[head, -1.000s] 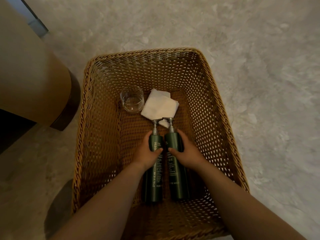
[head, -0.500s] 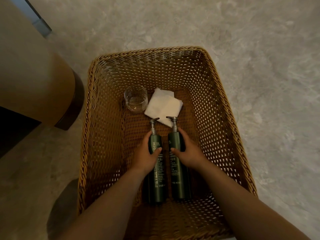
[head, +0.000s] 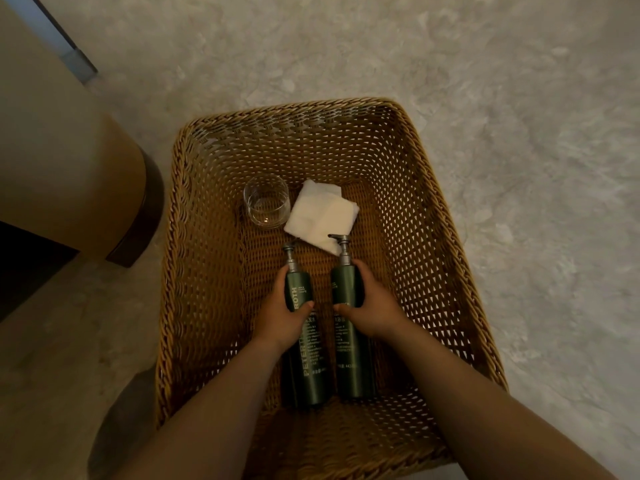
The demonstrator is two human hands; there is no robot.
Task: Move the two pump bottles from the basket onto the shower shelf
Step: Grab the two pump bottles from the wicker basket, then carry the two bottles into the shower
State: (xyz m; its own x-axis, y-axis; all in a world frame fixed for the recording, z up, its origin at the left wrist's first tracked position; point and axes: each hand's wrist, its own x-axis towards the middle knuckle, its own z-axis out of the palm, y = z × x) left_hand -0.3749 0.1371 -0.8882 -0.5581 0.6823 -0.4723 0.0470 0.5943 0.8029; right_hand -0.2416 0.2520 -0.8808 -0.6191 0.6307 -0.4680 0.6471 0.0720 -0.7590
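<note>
Two dark green pump bottles with grey pump heads stand side by side inside a brown wicker basket point(head: 446, 216) on the floor. My left hand point(head: 282, 315) is wrapped around the upper body of the left bottle point(head: 306, 368). My right hand point(head: 372, 306) grips the upper body of the right bottle point(head: 351, 362). A narrow gap separates the two bottles. Their bases sit near the basket's front wall. No shower shelf is in view.
A clear drinking glass point(head: 266, 202) and a folded white cloth point(head: 322, 216) lie at the back of the basket, just beyond the pump heads. A tan rounded fixture with a dark base point(head: 104, 188) stands left of the basket. Grey stone floor point(head: 519, 98) surrounds it.
The bottles have parted a little, and the right one's pump head has risen higher in view. Both hands keep their hold on the bottles.
</note>
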